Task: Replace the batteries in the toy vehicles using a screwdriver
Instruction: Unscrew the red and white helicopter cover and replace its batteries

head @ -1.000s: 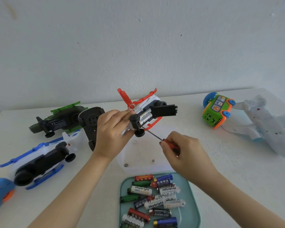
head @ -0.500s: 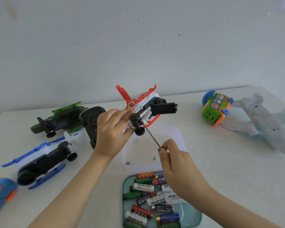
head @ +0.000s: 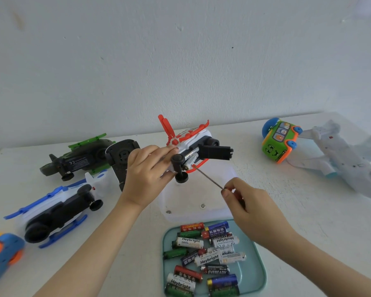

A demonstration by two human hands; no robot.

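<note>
While left grip [head: 146,174] clasps red helicopter [head: 198,136], right grip [head: 251,206] pinches screwdriver [head: 208,177], white surface [head: 287,211] lower frame, pale wall [head: 180,61] above

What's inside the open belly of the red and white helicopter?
White batteries lie side by side in the red and white helicopter, beside its swung-open black cover. The left hand and a wheel hide the rest, so their number is unclear.

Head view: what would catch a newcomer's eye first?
The red-and-white toy helicopter, held up mid-frame by the left hand, its battery bay open. The right hand points a thin screwdriver at that bay. Nearest the camera, a teal tray holds loose batteries.
</note>
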